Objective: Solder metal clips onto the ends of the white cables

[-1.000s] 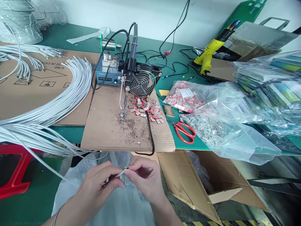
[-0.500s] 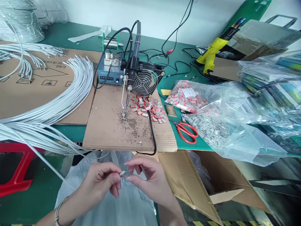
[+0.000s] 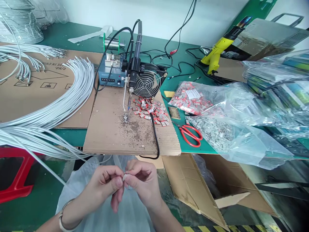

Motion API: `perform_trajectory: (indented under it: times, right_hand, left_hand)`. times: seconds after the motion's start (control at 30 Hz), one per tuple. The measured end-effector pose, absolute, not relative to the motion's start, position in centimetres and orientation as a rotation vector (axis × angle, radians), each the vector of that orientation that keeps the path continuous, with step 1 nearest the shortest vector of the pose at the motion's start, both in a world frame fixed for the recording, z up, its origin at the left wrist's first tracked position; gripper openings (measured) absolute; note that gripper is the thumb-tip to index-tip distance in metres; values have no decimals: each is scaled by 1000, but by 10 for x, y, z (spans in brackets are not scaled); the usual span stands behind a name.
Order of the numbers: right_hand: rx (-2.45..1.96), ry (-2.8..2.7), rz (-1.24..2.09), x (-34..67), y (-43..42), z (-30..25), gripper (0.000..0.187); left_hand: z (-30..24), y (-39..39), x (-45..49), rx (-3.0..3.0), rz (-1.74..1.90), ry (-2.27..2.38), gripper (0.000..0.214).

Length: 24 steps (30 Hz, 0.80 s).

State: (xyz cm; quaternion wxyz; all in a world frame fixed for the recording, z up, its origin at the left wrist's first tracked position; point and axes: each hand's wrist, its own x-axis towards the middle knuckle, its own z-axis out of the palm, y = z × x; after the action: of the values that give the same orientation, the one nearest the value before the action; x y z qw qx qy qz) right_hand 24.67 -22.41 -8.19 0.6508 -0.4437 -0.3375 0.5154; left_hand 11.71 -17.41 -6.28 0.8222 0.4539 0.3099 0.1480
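Note:
In front of the bench edge, my left hand (image 3: 108, 183) pinches a white cable (image 3: 124, 177) close to its end. My right hand (image 3: 142, 178) is closed on the tip of that same cable, thumb against fingers; a small coppery bit shows there. The fingertips of both hands nearly meet and hide most of the cable end. Beyond them, a soldering iron (image 3: 135, 64) is clamped upright, its tip above a patch of solder crumbs (image 3: 125, 119) on a cardboard sheet (image 3: 103, 135). Small metal-and-red parts (image 3: 156, 112) lie piled beside it.
Bundled white cables (image 3: 72, 96) spread over the left side. A blue control box (image 3: 111, 75) and a round fan (image 3: 147, 83) stand behind. Red-handled scissors (image 3: 190, 135), bags of small parts (image 3: 212, 129) and a yellow heat gun (image 3: 217, 53) are on the right. An open carton (image 3: 188, 187) stands below.
My right hand has moved left and its fingers, spread apart before, have closed on the cable's tip. My left hand keeps its pinch in nearly the same place.

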Motion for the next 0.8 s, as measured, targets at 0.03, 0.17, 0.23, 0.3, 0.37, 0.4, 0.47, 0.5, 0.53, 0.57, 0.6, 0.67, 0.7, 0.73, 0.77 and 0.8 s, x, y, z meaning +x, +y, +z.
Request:
perform_trajectory:
  times: [0.03,0.17,0.23,0.3,0.37,0.4,0.47,0.5,0.53,0.57,0.6,0.67,0.7,0.73,0.77,0.8]
  right_hand:
    - [-985,-730,1152,244,-223,-84,21]
    - [-905,-639,1153,250,-220,-81,20]
    - [-901,-590,1046,261,-220,-76,22]
    - [-995,-675,953,272,-222,-72,18]
    - [-1140,-880,982,277,-224,-70,11]
    - [-1202,-975,1028,277,-225,-70,10]
    - [-1276,-1092,1086,275,-225,-69,12]
    - [-1296,-1124,1081,274,-225,-68,11]
    - [-1313,-1146,1072,272,-224,-67,9]
    - [-1329,-1162,1064,271,-223,-65,8]
    - [-1345,-1168,1058,270,-222,-64,8]
    - [-1379,-1140,1062,270,-221,-63,10]
    - [-1393,-1112,1078,270,-220,-63,11]
    - [-1396,-1077,1100,270,-220,-64,12]
    - [-1384,-1037,1122,269,-220,-66,15]
    - [-1357,-991,1140,268,-220,-68,17]
  left_hand:
    - [-62,-174,119,958,331,664,43]
    - [-62,-177,118,975,411,702,40]
    - [-64,-178,114,978,445,740,38]
    - [-66,-179,111,1003,475,796,35]
    - [-67,-178,109,1102,501,819,31]
    - [-68,-177,108,1186,510,813,28]
    - [-68,-175,109,1401,517,791,22]
    - [-68,-175,109,1514,517,789,20]
    - [-68,-174,110,1618,517,792,19]
    - [-67,-173,110,1708,522,798,19]
    - [-67,-173,110,1784,533,802,18]
    - [-67,-172,109,1891,562,803,17]
    - [-67,-172,109,1922,573,803,16]
    - [-67,-172,108,1938,582,802,15]
    - [-68,-172,108,1936,585,804,15]
    - [-70,-172,109,1912,583,809,15]
